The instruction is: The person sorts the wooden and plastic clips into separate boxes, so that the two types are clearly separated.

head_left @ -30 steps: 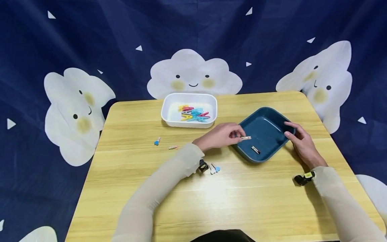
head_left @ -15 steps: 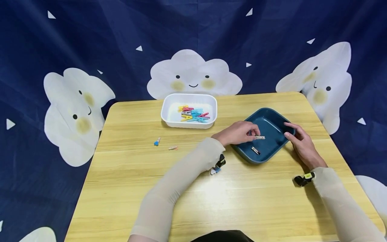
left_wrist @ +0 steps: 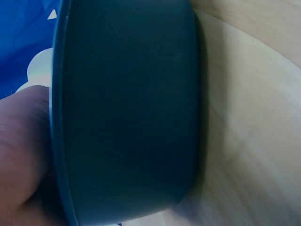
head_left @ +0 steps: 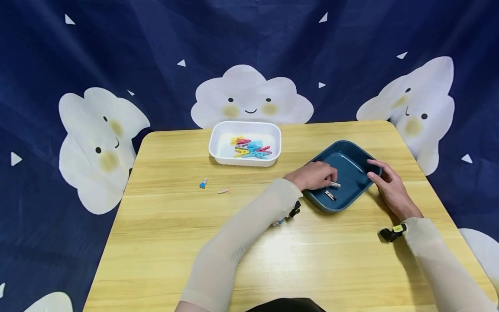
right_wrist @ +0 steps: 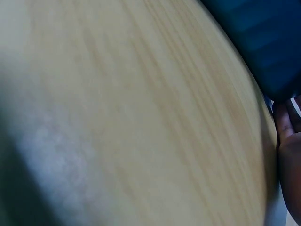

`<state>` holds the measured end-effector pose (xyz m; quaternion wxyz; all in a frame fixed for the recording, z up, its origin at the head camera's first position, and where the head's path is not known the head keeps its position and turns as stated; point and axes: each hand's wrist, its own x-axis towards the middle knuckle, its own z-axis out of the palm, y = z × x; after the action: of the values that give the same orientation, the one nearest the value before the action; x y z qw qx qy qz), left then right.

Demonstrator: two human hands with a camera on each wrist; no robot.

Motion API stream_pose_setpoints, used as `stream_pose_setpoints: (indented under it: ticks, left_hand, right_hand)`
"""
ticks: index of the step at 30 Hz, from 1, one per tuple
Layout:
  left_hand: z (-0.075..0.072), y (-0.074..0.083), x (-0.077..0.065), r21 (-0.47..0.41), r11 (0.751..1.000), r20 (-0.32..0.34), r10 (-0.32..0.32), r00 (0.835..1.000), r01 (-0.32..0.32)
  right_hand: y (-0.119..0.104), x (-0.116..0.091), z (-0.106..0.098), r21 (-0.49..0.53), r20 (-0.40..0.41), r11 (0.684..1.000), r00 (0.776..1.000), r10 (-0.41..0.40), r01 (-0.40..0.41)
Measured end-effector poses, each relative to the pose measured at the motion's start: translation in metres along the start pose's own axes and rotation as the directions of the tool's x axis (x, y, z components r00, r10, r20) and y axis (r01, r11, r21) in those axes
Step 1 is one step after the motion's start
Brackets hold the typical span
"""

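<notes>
In the head view my left hand reaches over the near-left rim of a dark teal tray. Its fingers pinch a small wooden clothespin low inside. Close below lies another wooden clothespin on the tray floor. My right hand grips the tray's right rim, thumb inside the wall. The left wrist view is filled by the tray's outer wall, with part of the left hand at its rim. In the right wrist view the right hand shows at the edge, under the tray.
A white tray with several coloured plastic clothespins stands at the back. On the wooden table lie a blue-heart clothespin and a pale pink clothespin. Heart-topped clothespins are partly hidden under the left forearm.
My left hand has moved right and into the teal tray, carrying the wooden clothespin down beside the other one. The right hand has kept its hold on the rim.
</notes>
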<state>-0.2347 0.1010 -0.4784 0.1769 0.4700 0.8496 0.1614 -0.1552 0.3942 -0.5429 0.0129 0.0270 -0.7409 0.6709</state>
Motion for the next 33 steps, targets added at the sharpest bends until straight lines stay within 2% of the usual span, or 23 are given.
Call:
stream_pose_setpoints:
  ticks: [7,15,21,27,33]
  left_hand:
    - [0.002,0.002,0.002,-0.002,0.999,0.039,-0.033,0.999,0.033]
    - [0.006,0.003,0.003,0.029,0.999,0.042,-0.042,0.998,0.04]
    - [0.005,0.002,0.004,0.032,0.999,0.039,-0.037,0.999,0.036]
    - [0.001,-0.002,-0.001,-0.069,0.998,-0.007,0.003,1.0,-0.004]
    - [-0.001,-0.01,-0.015,-0.187,0.98,-0.095,0.048,0.994,-0.065]
  right_hand:
    - [0.0,0.0,0.001,0.004,-0.009,1.0,1.0,0.002,-0.002]
    - [0.0,0.0,0.003,0.069,0.01,0.998,1.0,-0.009,0.008]
    - [0.002,-0.001,0.001,0.06,0.001,0.998,1.0,-0.009,0.009]
    - [0.003,-0.001,0.001,0.047,0.003,0.999,1.0,-0.003,0.003]
    - [0.001,0.0,0.002,0.055,0.0,0.998,1.0,0.008,-0.008]
